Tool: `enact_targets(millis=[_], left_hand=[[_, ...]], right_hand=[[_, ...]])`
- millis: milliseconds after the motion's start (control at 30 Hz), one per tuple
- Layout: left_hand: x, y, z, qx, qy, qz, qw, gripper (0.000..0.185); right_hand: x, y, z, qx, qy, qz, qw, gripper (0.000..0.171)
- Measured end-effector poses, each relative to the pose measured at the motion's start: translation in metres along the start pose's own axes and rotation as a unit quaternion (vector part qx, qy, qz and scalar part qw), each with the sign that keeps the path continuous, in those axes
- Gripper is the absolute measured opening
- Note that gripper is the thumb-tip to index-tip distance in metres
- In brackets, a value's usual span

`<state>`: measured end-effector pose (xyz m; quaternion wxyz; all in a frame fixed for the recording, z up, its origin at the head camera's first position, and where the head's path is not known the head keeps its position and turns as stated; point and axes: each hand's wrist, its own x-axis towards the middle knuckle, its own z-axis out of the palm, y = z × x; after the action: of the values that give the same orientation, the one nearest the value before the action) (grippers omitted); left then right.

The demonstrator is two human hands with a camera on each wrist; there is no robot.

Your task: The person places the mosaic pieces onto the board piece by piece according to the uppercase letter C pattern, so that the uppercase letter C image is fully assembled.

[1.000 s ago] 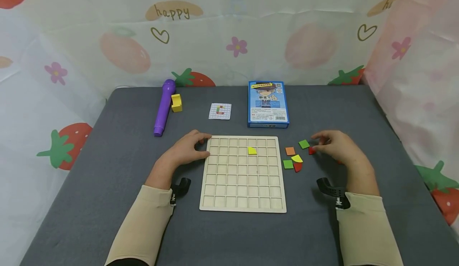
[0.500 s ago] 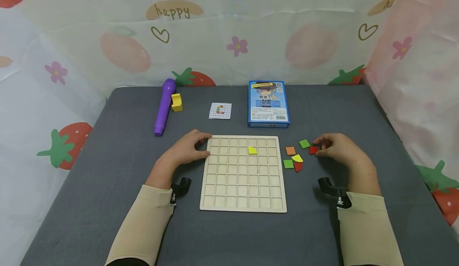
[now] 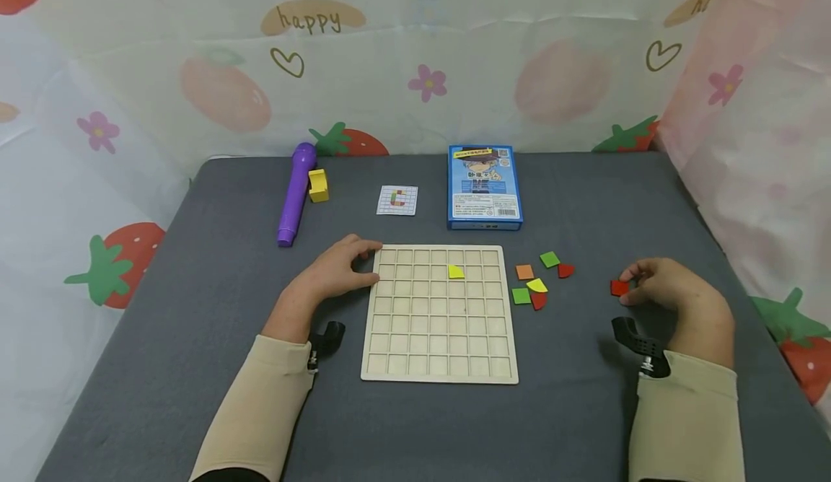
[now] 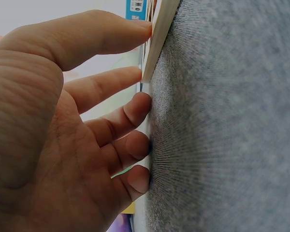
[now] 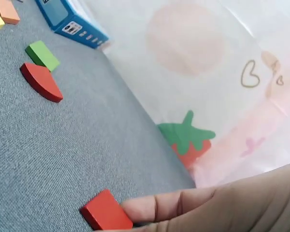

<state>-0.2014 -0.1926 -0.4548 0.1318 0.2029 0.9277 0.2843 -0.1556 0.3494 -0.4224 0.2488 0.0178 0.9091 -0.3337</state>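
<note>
We see the right hand with its fingers curled in, a fingertip touching the edge of a red square tile that lies flat on the grey table, well to the right of the other pieces. Whether the thumb also pinches the tile we cannot tell; the right wrist view shows one finger against it and the tile resting on the cloth, a contact the head view only hints at.

The left hand rests at the top left corner of the wooden grid board, fingers loosely extended. The left wrist view shows what the head view does not: the upper finger lies on the board's edge while the lower ones press the table beside it.

A yellow quarter piece sits in a cell in the board's second row. Just right of the board lie an orange square, two green squares, a yellow piece touching a red one, and a red quarter piece.

Between that cluster and the red tile there is bare cloth. Behind the board stand a blue box, a pattern card, a purple torch and a yellow block
</note>
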Motion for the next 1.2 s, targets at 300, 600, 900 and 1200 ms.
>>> enact_targets(millis=[300, 600, 900, 1200], left_hand=[[0.0, -0.001, 0.0, -0.001, -0.001, 0.001, 1.0, 0.059], [-0.001, 0.0, -0.001, -0.008, 0.006, 0.013, 0.9999, 0.057], [-0.001, -0.001, 0.0, -0.007, 0.004, 0.014, 0.9999, 0.057], [0.0, -0.003, 0.0, -0.005, 0.002, 0.011, 0.9999, 0.058]], right_hand=[[-0.001, -0.01, 0.002, -0.013, 0.047, -0.028, 0.998, 0.038], [-0.009, -0.057, 0.006, 0.012, 0.136, -0.074, 0.988, 0.049], [-0.014, -0.105, 0.025, 0.047, 0.207, -0.136, 0.968, 0.038], [-0.013, -0.147, 0.054, 0.128, 0.207, -0.145, 0.959, 0.037]])
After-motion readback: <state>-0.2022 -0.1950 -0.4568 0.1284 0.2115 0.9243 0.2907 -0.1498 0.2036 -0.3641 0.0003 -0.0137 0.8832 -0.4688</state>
